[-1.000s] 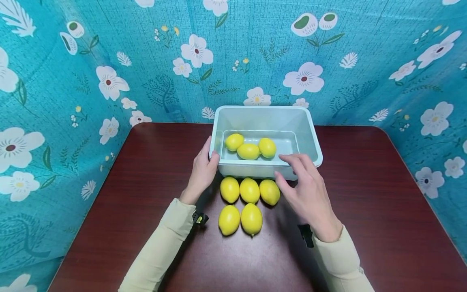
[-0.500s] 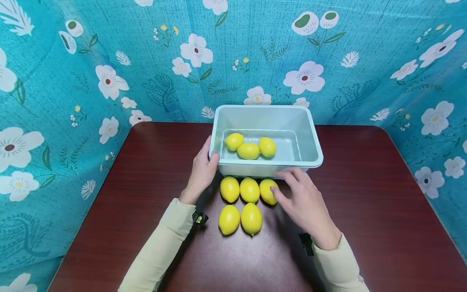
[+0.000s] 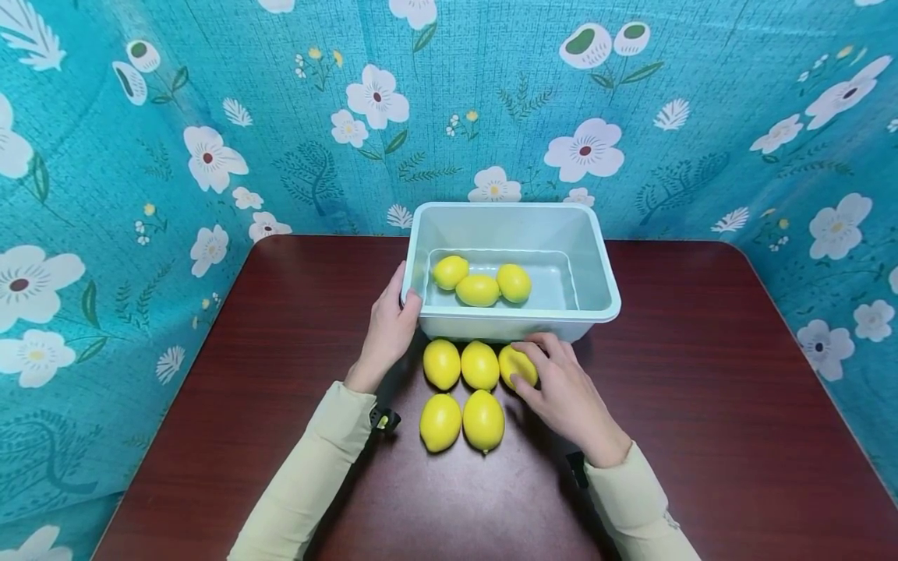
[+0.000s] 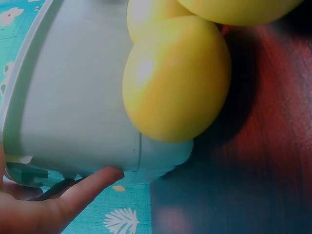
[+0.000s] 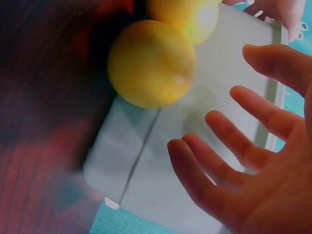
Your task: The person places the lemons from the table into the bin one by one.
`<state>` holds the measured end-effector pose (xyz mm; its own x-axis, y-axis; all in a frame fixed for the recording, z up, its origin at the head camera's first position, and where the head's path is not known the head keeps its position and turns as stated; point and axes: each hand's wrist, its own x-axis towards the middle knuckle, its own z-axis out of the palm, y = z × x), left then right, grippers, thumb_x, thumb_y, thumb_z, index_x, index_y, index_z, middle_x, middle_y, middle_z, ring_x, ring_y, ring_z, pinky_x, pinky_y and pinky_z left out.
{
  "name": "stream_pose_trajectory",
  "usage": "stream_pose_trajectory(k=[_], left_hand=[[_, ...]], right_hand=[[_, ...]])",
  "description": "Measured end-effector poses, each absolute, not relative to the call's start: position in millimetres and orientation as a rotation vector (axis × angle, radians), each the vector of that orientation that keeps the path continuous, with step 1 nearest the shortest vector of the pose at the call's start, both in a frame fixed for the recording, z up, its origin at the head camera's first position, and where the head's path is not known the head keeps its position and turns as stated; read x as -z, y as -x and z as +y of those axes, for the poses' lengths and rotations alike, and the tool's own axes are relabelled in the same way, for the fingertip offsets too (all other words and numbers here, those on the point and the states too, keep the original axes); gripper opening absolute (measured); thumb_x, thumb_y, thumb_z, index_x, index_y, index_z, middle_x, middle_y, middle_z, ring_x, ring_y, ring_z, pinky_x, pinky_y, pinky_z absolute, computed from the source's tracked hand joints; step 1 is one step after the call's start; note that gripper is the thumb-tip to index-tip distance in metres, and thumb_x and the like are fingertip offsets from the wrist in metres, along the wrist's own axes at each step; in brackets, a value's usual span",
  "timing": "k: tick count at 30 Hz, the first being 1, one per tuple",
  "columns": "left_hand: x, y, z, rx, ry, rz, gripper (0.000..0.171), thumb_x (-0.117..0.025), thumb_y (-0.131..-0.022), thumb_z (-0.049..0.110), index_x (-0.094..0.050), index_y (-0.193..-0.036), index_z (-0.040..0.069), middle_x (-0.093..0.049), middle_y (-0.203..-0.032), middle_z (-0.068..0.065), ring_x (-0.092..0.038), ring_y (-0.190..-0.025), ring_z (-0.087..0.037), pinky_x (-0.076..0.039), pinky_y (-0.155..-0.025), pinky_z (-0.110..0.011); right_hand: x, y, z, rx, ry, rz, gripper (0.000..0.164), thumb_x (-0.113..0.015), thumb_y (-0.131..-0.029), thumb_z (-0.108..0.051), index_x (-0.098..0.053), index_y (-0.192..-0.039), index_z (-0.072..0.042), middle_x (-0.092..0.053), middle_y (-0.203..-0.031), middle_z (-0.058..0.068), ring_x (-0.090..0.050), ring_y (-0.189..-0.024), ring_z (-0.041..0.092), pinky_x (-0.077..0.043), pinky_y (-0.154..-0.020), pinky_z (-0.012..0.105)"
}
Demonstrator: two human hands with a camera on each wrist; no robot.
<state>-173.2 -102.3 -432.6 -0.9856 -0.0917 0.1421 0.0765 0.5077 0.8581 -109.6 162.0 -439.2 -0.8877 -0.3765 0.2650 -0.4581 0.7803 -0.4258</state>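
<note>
The right hand (image 3: 567, 396), fingers parted, loosely bent and holding nothing, has dropped from the bin's (image 3: 505, 314) front rim to the rightmost lemon (image 3: 517, 365) just before it, bringing that fruit within grasp, while the left hand (image 3: 388, 331) grips the bin's left end.

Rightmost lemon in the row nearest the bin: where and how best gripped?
Probably grip the rightmost lemon round its plump middle, from above right: no lemon flanks that side, while the middle lemon crowds its left and the pale-blue bin stands behind.
</note>
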Motion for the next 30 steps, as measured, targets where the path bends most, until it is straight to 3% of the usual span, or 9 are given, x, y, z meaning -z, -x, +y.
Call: stream_pose_trajectory(k=[12,30], left_hand=[[433,173,-103,1.485,-0.013,-2.58,0.061,-0.038,-0.096,0.03,-0.023,-0.155,0.023,-0.033,-0.157,-0.002,-0.042,-0.136,-0.021,-0.036,-0.111,-0.045],[433,174,-101,1.492,-0.018,-2.574,0.059,-0.039,-0.097,0.025,-0.024,-0.154,0.024,-0.035,-0.155,-0.002,-0.045,-0.131,-0.021,-0.037,-0.11,-0.045]], right_hand=[[453,118,156,-0.665,-0.783,-2.795,0.038,-0.072,-0.083,-0.015,-0.063,-0.119,-0.007,-0.054,-0.124,0.014,-0.047,-0.105,0.033,-0.044,-0.089,0.044],[461,122,151,-0.616,-0.81,-2.807,0.045,-0.075,-0.079,-0.01,-0.062,-0.121,-0.006,-0.053,-0.125,0.016,-0.048,-0.103,0.035,-0.047,-0.082,0.043]])
